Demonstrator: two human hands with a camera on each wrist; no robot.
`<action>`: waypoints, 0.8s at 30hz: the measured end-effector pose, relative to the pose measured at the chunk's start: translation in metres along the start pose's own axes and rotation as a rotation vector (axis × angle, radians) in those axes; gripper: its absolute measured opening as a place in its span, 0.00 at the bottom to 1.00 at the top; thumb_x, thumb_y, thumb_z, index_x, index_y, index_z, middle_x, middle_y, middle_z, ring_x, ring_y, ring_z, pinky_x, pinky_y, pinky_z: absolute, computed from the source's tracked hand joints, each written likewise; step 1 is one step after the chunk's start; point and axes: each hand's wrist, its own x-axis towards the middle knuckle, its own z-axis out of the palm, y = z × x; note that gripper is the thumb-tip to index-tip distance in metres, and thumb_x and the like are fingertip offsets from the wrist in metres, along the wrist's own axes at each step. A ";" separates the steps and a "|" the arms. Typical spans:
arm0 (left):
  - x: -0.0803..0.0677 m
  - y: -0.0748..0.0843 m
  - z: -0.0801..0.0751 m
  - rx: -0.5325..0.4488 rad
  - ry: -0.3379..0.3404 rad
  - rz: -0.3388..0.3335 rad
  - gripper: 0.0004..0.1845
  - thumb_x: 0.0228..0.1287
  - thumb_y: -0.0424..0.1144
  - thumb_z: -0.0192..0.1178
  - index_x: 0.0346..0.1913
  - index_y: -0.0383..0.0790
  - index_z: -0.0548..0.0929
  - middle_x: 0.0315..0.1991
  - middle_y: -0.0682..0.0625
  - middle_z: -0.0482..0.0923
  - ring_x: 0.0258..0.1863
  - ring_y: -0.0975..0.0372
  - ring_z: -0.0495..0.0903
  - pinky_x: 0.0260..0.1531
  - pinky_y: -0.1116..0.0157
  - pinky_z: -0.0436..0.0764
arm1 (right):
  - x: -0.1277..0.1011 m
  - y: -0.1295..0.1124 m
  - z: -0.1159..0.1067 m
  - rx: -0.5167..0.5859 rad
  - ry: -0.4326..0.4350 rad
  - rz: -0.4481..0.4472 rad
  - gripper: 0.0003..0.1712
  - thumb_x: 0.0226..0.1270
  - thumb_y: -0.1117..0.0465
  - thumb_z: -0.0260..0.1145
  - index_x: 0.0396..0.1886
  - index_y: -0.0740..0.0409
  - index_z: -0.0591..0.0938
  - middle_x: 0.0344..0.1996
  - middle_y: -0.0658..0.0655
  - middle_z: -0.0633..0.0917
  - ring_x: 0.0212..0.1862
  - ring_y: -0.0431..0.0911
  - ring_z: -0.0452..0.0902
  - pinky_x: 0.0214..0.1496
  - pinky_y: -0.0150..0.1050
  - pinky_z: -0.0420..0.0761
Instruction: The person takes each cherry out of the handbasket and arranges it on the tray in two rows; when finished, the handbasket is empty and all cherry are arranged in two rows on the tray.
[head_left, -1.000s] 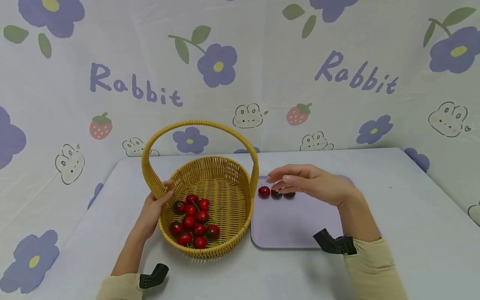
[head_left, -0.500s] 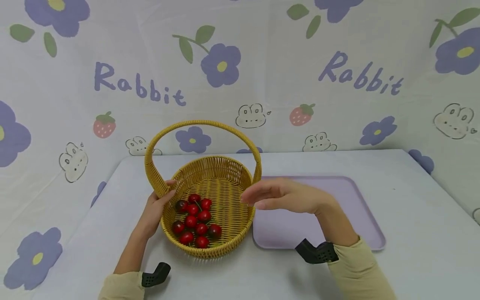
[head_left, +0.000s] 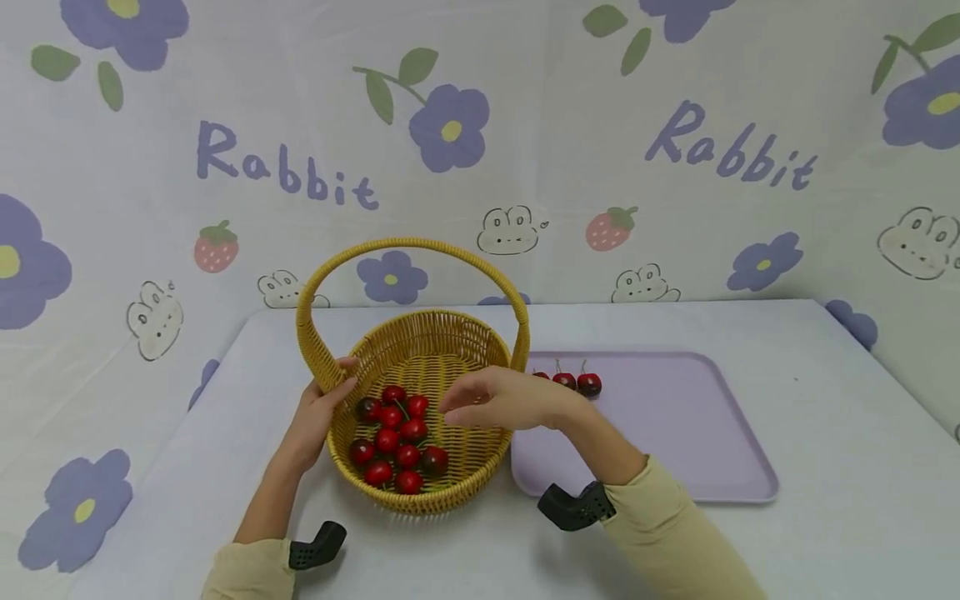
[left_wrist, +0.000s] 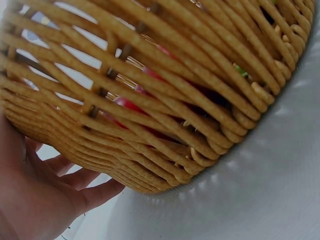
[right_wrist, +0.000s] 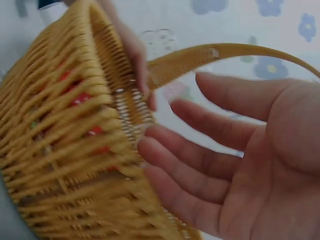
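A yellow wicker basket with a tall arched handle stands left of centre. Several dark red cherries lie together in its left half. My left hand grips the basket's left side by the foot of the handle, thumb over the rim; in the left wrist view its fingers pass behind the weave. Over the right half of the basket hovers my right hand, fingers loosely bent. The right wrist view shows that palm facing the basket, holding nothing.
A lilac tray lies right of the basket. Along its back left part sit three dark cherries with stems, one partly hidden by the right hand. Behind the white table hangs a printed cloth.
My right hand has moved left, from above the tray cherries to over the basket, uncovering those cherries. The left hand keeps its grip; the whole view has shifted slightly.
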 end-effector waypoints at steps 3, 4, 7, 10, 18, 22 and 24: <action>0.000 -0.001 -0.001 0.003 0.002 -0.006 0.22 0.75 0.38 0.45 0.67 0.33 0.62 0.68 0.39 0.58 0.65 0.53 0.57 0.63 0.54 0.53 | 0.013 0.001 0.007 -0.008 -0.005 0.037 0.14 0.70 0.56 0.60 0.49 0.57 0.81 0.42 0.53 0.82 0.44 0.47 0.77 0.46 0.38 0.76; 0.001 -0.001 -0.001 0.004 0.002 -0.008 0.22 0.75 0.38 0.46 0.67 0.34 0.62 0.68 0.40 0.58 0.65 0.53 0.57 0.63 0.54 0.53 | 0.017 0.002 0.009 -0.010 -0.010 0.044 0.13 0.70 0.57 0.60 0.49 0.58 0.81 0.41 0.55 0.82 0.43 0.48 0.77 0.45 0.38 0.77; 0.001 -0.001 -0.001 0.011 0.002 -0.012 0.22 0.75 0.38 0.45 0.67 0.34 0.62 0.68 0.40 0.58 0.66 0.52 0.57 0.64 0.53 0.53 | 0.026 0.004 0.015 -0.034 -0.027 0.094 0.11 0.69 0.57 0.61 0.47 0.57 0.82 0.39 0.56 0.83 0.41 0.49 0.78 0.43 0.38 0.77; 0.002 0.000 -0.001 0.018 0.001 -0.014 0.22 0.75 0.38 0.45 0.67 0.34 0.62 0.68 0.40 0.58 0.66 0.52 0.57 0.64 0.52 0.53 | 0.033 0.006 0.021 -0.092 -0.032 0.129 0.09 0.68 0.58 0.63 0.44 0.55 0.83 0.35 0.52 0.82 0.38 0.44 0.76 0.41 0.36 0.76; 0.001 0.005 -0.001 0.011 0.000 -0.027 0.22 0.75 0.38 0.45 0.68 0.35 0.62 0.68 0.40 0.58 0.65 0.52 0.58 0.64 0.53 0.53 | 0.046 0.008 0.032 -0.210 0.031 0.212 0.13 0.62 0.59 0.69 0.44 0.59 0.81 0.27 0.50 0.79 0.30 0.41 0.73 0.30 0.32 0.71; -0.001 0.006 0.000 -0.002 0.001 -0.042 0.22 0.75 0.38 0.45 0.68 0.36 0.62 0.68 0.40 0.58 0.65 0.53 0.58 0.64 0.54 0.53 | 0.051 0.008 0.036 -0.239 0.034 0.257 0.20 0.59 0.58 0.71 0.48 0.61 0.78 0.27 0.51 0.78 0.31 0.41 0.72 0.33 0.34 0.71; -0.002 0.006 0.000 -0.005 0.001 -0.045 0.22 0.75 0.38 0.45 0.68 0.36 0.62 0.68 0.40 0.58 0.65 0.53 0.58 0.64 0.54 0.53 | 0.053 0.008 0.038 -0.250 0.027 0.273 0.23 0.58 0.58 0.72 0.50 0.60 0.76 0.31 0.52 0.78 0.34 0.42 0.71 0.39 0.36 0.72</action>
